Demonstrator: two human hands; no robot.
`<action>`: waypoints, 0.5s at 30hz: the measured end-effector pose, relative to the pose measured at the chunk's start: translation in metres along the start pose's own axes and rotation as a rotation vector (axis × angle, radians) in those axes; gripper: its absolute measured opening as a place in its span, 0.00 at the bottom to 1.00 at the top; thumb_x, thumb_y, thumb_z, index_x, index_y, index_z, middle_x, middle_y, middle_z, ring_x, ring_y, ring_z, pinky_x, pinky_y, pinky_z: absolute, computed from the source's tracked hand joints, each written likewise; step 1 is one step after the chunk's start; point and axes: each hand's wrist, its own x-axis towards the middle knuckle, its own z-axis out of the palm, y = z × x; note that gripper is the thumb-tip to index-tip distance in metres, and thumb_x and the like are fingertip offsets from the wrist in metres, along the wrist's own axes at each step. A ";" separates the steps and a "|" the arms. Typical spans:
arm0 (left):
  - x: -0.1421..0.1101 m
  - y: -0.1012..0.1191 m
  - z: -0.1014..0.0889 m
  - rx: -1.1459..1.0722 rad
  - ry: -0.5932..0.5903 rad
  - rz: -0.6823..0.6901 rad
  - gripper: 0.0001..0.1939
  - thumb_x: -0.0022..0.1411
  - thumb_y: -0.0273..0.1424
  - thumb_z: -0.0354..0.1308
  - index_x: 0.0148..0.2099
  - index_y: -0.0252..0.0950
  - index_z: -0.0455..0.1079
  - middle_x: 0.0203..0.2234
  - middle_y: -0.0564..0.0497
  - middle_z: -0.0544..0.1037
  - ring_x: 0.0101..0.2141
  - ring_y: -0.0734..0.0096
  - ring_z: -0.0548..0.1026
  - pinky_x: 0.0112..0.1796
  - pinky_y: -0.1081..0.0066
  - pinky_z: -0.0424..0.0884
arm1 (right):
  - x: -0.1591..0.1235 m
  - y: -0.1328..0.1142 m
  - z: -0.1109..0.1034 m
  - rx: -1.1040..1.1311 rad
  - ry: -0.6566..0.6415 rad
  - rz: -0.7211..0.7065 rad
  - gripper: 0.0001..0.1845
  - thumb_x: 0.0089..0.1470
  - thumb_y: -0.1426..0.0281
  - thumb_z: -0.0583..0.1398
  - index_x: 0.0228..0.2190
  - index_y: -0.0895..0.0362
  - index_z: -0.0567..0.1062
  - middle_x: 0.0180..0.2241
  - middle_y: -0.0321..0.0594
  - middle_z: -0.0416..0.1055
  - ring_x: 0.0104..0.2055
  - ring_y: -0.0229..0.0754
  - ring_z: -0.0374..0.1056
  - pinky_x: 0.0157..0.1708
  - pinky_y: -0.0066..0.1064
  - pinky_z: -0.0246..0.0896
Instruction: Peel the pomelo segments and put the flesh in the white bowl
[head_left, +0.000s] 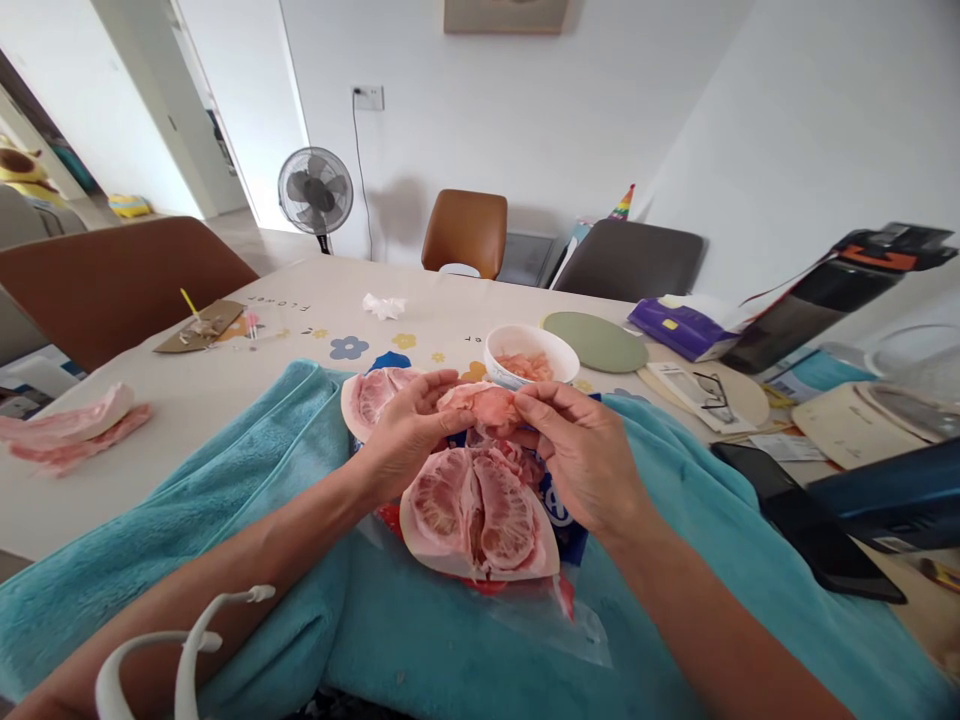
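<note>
Between my two hands is a pink pomelo segment (491, 403), partly peeled. My left hand (409, 425) pinches its left end; the thumb and fingers of my right hand (577, 450) grip the right end. Right below lies a large cut piece of pomelo (480, 515) with thick rind, its opened segments facing up, on a red and blue plastic bag (566, 515). Another pomelo piece (371, 395) sits behind my left hand. Just beyond the hands stands a white bowl (566, 345) with pink pulp pieces (525, 366) in it.
A teal towel (420, 620) spreads under the fruit. Pomelo peel (82, 425) lies at left on the table. A crumpled tissue (384, 306), green mat (596, 342), purple tissue pack (682, 328), glasses (716, 398), black phone (802, 520) and bottles stand or lie around.
</note>
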 end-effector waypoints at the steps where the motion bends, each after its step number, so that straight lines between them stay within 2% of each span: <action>1: 0.000 0.001 0.001 -0.056 -0.017 -0.027 0.18 0.56 0.31 0.65 0.48 0.35 0.69 0.45 0.42 0.78 0.47 0.58 0.77 0.48 0.56 0.74 | -0.001 0.002 0.003 0.023 0.024 -0.022 0.08 0.46 0.65 0.68 0.25 0.56 0.75 0.26 0.34 0.73 0.30 0.37 0.70 0.36 0.31 0.69; 4: -0.002 0.004 0.004 -0.240 -0.065 -0.104 0.09 0.61 0.30 0.60 0.44 0.35 0.74 0.42 0.45 0.79 0.47 0.61 0.77 0.53 0.59 0.70 | -0.005 0.010 0.008 0.056 0.062 -0.083 0.07 0.48 0.66 0.67 0.27 0.55 0.75 0.28 0.35 0.74 0.32 0.38 0.71 0.37 0.33 0.70; 7: -0.004 0.009 0.005 -0.396 -0.061 -0.162 0.08 0.61 0.25 0.58 0.43 0.35 0.75 0.39 0.48 0.79 0.44 0.68 0.77 0.51 0.68 0.71 | -0.007 0.014 0.010 -0.041 0.077 -0.111 0.08 0.50 0.64 0.66 0.29 0.56 0.75 0.28 0.36 0.75 0.33 0.40 0.71 0.38 0.35 0.70; 10: -0.004 0.013 0.005 -0.480 -0.074 -0.178 0.15 0.59 0.19 0.56 0.46 0.36 0.75 0.39 0.49 0.79 0.41 0.72 0.76 0.47 0.71 0.71 | -0.009 0.013 0.008 -0.225 0.104 -0.145 0.09 0.51 0.64 0.64 0.28 0.57 0.75 0.27 0.36 0.75 0.30 0.39 0.70 0.35 0.33 0.69; 15: -0.005 0.015 0.003 -0.487 -0.046 -0.211 0.26 0.57 0.17 0.56 0.56 0.41 0.70 0.44 0.48 0.78 0.45 0.67 0.75 0.49 0.65 0.70 | -0.012 -0.004 0.001 -0.591 0.054 -0.234 0.04 0.51 0.70 0.62 0.33 0.56 0.74 0.28 0.35 0.75 0.30 0.38 0.71 0.29 0.29 0.67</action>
